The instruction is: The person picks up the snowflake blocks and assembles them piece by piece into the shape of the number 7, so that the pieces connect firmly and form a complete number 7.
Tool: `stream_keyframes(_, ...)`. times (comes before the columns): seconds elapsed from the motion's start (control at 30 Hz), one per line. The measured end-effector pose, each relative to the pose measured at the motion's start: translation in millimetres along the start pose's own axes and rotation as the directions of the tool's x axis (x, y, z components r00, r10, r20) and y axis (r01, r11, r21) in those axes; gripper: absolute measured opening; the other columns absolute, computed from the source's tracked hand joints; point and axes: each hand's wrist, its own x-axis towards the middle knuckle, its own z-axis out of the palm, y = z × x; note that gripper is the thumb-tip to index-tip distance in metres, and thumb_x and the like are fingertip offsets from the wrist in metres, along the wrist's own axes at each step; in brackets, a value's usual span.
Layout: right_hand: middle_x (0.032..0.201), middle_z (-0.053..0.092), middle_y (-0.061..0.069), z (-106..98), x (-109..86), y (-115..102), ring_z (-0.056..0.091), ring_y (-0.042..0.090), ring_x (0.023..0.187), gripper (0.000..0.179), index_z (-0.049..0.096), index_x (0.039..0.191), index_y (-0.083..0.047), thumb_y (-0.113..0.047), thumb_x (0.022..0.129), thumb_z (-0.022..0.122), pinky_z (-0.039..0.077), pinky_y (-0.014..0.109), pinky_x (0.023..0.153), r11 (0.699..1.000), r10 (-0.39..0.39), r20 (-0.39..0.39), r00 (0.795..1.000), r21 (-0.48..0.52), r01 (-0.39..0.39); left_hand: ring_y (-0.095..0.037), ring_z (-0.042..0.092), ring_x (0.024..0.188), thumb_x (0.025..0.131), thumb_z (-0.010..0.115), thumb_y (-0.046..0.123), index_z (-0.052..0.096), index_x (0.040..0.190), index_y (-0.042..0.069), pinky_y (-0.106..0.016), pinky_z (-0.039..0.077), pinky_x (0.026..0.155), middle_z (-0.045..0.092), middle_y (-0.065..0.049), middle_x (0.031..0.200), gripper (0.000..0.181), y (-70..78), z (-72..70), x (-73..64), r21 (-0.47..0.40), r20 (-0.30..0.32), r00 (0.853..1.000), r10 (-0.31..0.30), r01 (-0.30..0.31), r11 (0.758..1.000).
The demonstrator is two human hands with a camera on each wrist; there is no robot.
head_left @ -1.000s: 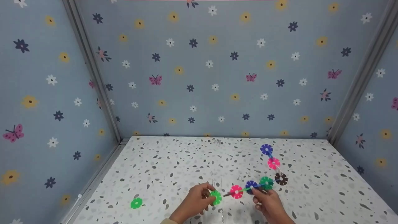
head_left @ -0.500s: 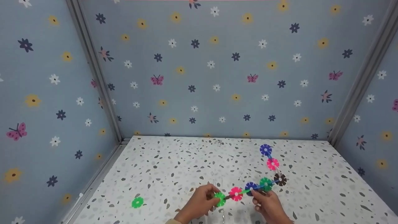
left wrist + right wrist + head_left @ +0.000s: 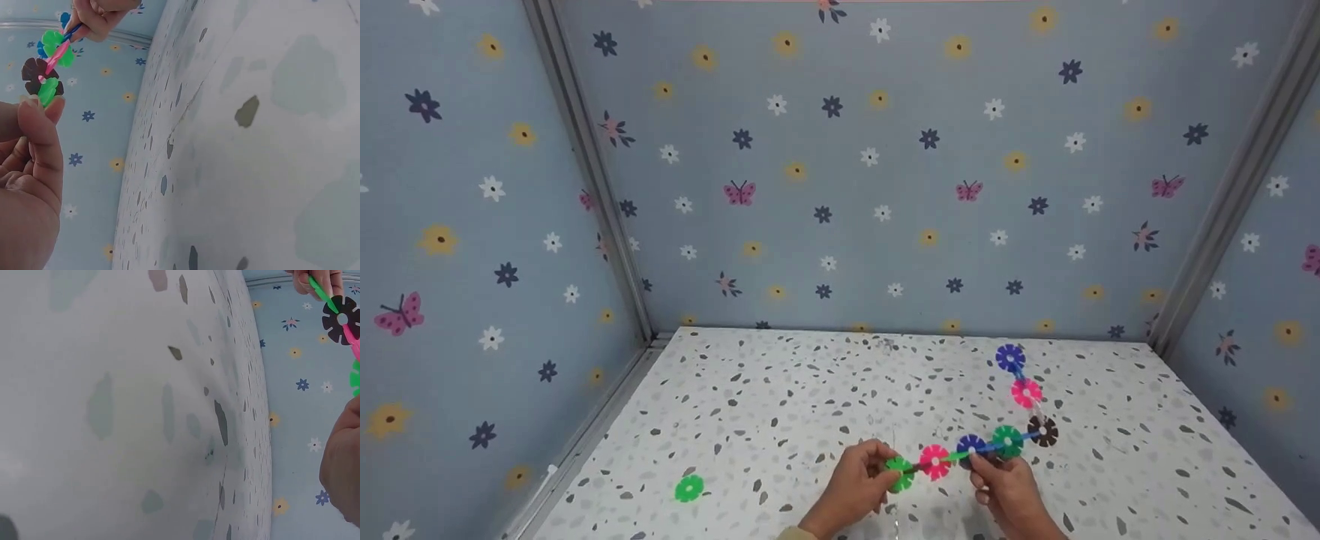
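My left hand (image 3: 851, 484) pinches a bright green snowflake disc (image 3: 898, 482) between thumb and fingers. That disc meets an edge-on brown disc (image 3: 31, 70) at the left end of a chain of interlocking snowflake discs. A pink disc (image 3: 936, 463) follows in the chain, then a blue disc (image 3: 970, 444), which my right hand (image 3: 1012, 487) pinches at its lower edge. Beyond it run a darker green disc (image 3: 1006, 441), another brown disc (image 3: 1044, 431), a second pink disc (image 3: 1027, 393) and a blue end disc (image 3: 1010, 358), with edge-on discs linking them.
A loose green snowflake disc (image 3: 689, 488) lies at the left on the white speckled table (image 3: 780, 405). Blue flowered panels (image 3: 840, 172) enclose the back and both sides, with grey metal posts (image 3: 592, 165) at the corners.
My left hand has moved right with the green disc. A gap separated that disc from the brown chain end a second ago; now they meet. My right hand keeps its grip on the chain.
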Motion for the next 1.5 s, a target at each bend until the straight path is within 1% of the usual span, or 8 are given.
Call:
stream_keyframes(0.53, 0.083, 0.063, 0.008, 1.2, 1.8, -1.0, 0.048, 0.014, 0.063, 0.017, 0.057, 0.104, 0.001, -0.008, 0.094, 0.066, 0.043, 0.027, 0.052, 0.994, 0.011, -0.103, 0.995, -0.105, -0.022, -0.011, 0.058, 0.058, 0.091, 0.066, 0.010, 0.065, 0.110, 0.008, -0.020, 0.046, 0.049, 0.066, -0.001, 0.079, 0.019, -4.1, -15.5, 0.6, 0.124, 0.104, 0.994, -0.030, 0.017, 0.992)
stream_keyframes(0.77, 0.083, 0.061, 0.009, -3.4, 3.5, -1.1, 0.048, 0.015, 0.063, 0.016, 0.055, 0.105, 0.002, -0.005, 0.094, 0.065, 0.042, 0.027, 0.051, 0.993, 0.013, -0.156, 0.988, -0.110, -0.030, -0.012, 0.058, 0.067, 0.086, 0.072, 0.007, 0.066, 0.111, 0.012, -0.024, 0.049, 0.062, 0.066, -0.002, 0.091, 0.026, 7.0, -50.9, 0.5, 0.370, 0.175, 0.984, -0.045, -0.024, 0.929)
stream_keyframes(0.93, 0.084, 0.062, 0.010, -3.4, 3.9, 1.4, 0.049, 0.015, 0.062, 0.019, 0.054, 0.106, 0.002, -0.007, 0.094, 0.066, 0.043, 0.027, 0.050, 0.993, 0.015, -0.155, 0.988, -0.116, -0.033, -0.015, 0.061, 0.080, 0.082, 0.073, 0.008, 0.068, 0.111, 0.011, -0.031, 0.051, 0.072, 0.066, -0.003, 0.097, 0.029, 16.7, -96.4, -3.6, 0.608, 0.200, 0.972, -0.124, -0.024, 0.793)
stream_keyframes(1.1, 0.086, 0.065, 0.010, -2.2, 3.5, 4.4, 0.050, 0.015, 0.062, 0.021, 0.053, 0.107, 0.002, -0.007, 0.093, 0.067, 0.043, 0.027, 0.050, 0.993, 0.020, -0.152, 0.988, -0.112, -0.038, -0.021, 0.060, 0.084, 0.077, 0.073, 0.004, 0.067, 0.108, 0.009, -0.042, 0.051, 0.075, 0.064, -0.001, 0.094, 0.032, 20.0, -148.5, -16.9, 0.797, 0.135, 0.972, -0.191, 0.008, 0.603)
stream_keyframes(1.2, 0.085, 0.065, 0.010, -2.7, 3.0, 3.6, 0.049, 0.014, 0.062, 0.019, 0.054, 0.107, 0.002, -0.006, 0.094, 0.066, 0.044, 0.027, 0.050, 0.993, 0.023, -0.154, 0.988, -0.110, -0.040, -0.022, 0.058, 0.082, 0.073, 0.072, -0.001, 0.066, 0.104, 0.009, -0.048, 0.050, 0.075, 0.063, -0.003, 0.092, 0.034, 23.4, -175.4, -28.7, 0.870, 0.036, 0.966, -0.255, 0.095, 0.484)
stream_keyframes(1.27, 0.085, 0.065, 0.009, -3.3, 2.7, 2.4, 0.050, 0.015, 0.062, 0.019, 0.055, 0.107, 0.002, -0.006, 0.094, 0.066, 0.044, 0.027, 0.051, 0.993, 0.026, -0.158, 0.987, -0.110, -0.043, -0.023, 0.058, 0.083, 0.070, 0.073, -0.002, 0.065, 0.103, 0.009, -0.051, 0.050, 0.077, 0.063, -0.005, 0.094, 0.037, 26.1, -190.4, -36.3, 0.897, -0.054, 0.946, -0.319, 0.186, 0.400)
stream_keyframes(1.4, 0.086, 0.065, 0.010, -3.7, 2.5, 1.0, 0.050, 0.015, 0.063, 0.018, 0.056, 0.107, 0.002, -0.006, 0.094, 0.065, 0.044, 0.027, 0.051, 0.993, 0.029, -0.164, 0.986, -0.109, -0.048, -0.025, 0.056, 0.080, 0.068, 0.081, 0.002, 0.062, 0.103, 0.007, -0.052, 0.050, 0.079, 0.061, -0.007, 0.094, 0.040, 27.5, -210.7, -48.6, 0.915, -0.202, 0.871, -0.447, 0.330, 0.231)
stream_keyframes(1.5, 0.087, 0.066, 0.010, -2.3, 2.6, 1.9, 0.050, 0.015, 0.063, 0.018, 0.056, 0.107, 0.002, -0.006, 0.094, 0.065, 0.043, 0.027, 0.051, 0.993, 0.030, -0.153, 0.988, -0.110, -0.047, -0.025, 0.054, 0.076, 0.068, 0.083, 0.005, 0.060, 0.097, 0.006, -0.052, 0.051, 0.078, 0.059, -0.009, 0.087, 0.037, 23.4, -217.6, -54.9, 0.920, -0.244, 0.841, -0.484, 0.358, 0.158)
